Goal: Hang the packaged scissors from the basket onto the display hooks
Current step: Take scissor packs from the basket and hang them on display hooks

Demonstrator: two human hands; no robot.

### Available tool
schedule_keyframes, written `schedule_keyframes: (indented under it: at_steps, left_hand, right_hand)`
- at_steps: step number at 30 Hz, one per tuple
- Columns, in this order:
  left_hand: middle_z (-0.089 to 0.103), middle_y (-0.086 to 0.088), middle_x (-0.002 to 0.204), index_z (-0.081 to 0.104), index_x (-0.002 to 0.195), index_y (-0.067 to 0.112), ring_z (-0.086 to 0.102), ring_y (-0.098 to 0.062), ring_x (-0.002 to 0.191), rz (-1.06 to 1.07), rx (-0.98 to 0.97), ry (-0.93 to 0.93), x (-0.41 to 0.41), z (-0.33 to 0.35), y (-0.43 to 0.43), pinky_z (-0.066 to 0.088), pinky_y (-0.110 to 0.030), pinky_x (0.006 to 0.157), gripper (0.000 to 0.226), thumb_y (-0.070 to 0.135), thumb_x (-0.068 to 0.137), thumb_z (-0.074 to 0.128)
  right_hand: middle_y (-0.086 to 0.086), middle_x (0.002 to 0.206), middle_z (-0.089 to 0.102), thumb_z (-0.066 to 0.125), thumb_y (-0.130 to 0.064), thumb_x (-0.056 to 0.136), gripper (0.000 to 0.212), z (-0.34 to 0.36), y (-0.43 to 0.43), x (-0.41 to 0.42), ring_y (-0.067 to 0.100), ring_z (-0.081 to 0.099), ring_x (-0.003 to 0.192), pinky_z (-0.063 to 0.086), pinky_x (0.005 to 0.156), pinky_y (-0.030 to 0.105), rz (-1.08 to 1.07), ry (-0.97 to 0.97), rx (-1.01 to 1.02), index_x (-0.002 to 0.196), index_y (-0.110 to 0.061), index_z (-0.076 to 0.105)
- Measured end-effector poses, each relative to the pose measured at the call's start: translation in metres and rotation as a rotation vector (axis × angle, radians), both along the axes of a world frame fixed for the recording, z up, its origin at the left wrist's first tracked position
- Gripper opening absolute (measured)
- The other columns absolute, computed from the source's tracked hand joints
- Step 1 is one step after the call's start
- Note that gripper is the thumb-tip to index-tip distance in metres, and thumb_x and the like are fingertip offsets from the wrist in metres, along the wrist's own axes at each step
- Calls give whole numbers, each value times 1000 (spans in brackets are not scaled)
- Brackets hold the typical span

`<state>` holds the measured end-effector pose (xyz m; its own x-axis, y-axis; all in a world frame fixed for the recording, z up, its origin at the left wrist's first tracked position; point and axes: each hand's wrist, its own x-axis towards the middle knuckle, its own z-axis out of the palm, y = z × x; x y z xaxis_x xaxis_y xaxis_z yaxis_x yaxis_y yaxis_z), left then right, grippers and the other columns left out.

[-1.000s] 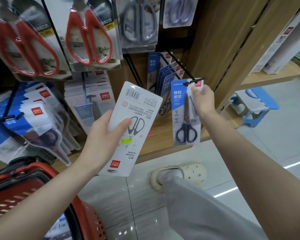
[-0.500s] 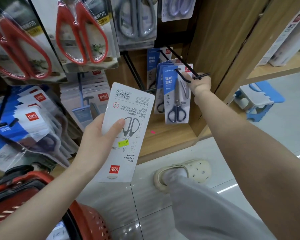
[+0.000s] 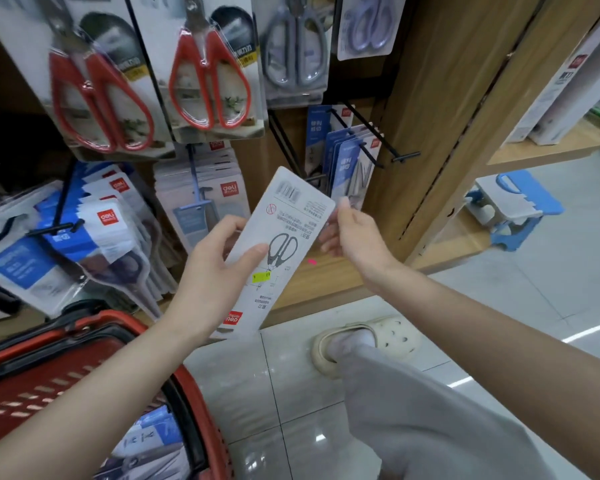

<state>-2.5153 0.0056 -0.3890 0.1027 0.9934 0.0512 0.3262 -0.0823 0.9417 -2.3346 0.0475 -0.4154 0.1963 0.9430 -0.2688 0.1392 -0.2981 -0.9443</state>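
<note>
Both held the white scissors pack (image 3: 291,220) above the red basket (image 3: 118,318), my left hand (image 3: 215,271) curled round it, my right hand (image 3: 357,244) pinching its edge.

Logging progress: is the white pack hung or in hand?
In hand, not hung: the left hand and right hand both grip the pack, below and clear of the hook.

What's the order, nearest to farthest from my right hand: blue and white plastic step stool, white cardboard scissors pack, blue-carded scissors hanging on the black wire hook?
From the right hand, head view:
1. White cardboard scissors pack, held at its right edge.
2. Blue-carded scissors, just above on the hook.
3. Blue and white plastic step stool, far right on the floor.
</note>
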Motion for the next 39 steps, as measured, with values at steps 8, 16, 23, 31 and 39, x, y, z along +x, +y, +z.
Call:
schedule_keyframes:
  at_steps: [8, 16, 23, 31, 39]
  left_hand:
    - [61, 34, 99, 55, 103, 45, 57, 12, 90, -177, 411, 431, -53, 30, -31, 46, -15, 73, 41, 10, 86, 64]
    - [54, 16, 133, 56, 125, 30, 47, -1, 127, -274, 433, 646, -116, 6, -65, 37, -24, 106, 33, 27, 91, 56]
    - [53, 14, 108, 52, 107, 32, 55, -10, 104, 285, 21, 127, -148, 11, -90, 41, -20, 87, 22, 18, 92, 58]
    - [74, -10, 95, 60, 103, 3, 71, -23, 84, 455, -208, -398, -177, 33, -130, 55, -37, 74, 13, 11, 94, 55]
    - [73, 8, 83, 65, 88, 18, 68, -7, 78, 278, 82, -108, -173, 70, -126, 51, -17, 72, 10, 8, 88, 62]
  right_hand:
    - [11, 100, 72, 34, -57, 91, 64, 74, -39, -5, 14, 71, 83, 56, 59, 17, 514, 470, -333, 111, -5, 64]
    - [6, 104, 72, 61, -5, 88, 24, 84, -63, -46, 15, 69, 89, 57, 73, 24, 610, 165, -259, 107, -18, 61]
    - [4, 103, 70, 61, 12, 82, 37, 77, -91, -93, 12, 67, 85, 54, 71, 21, 656, 108, -97, 108, -14, 61]
    - [10, 113, 65, 63, 4, 85, 38, 51, -141, -147, 14, 63, 93, 52, 82, 23, 832, 28, -120, 120, -6, 49]
    - [-15, 94, 71, 54, -10, 94, 17, 118, -123, -177, -4, 66, 88, 51, 69, 12, 616, -2, 274, 98, -26, 60]
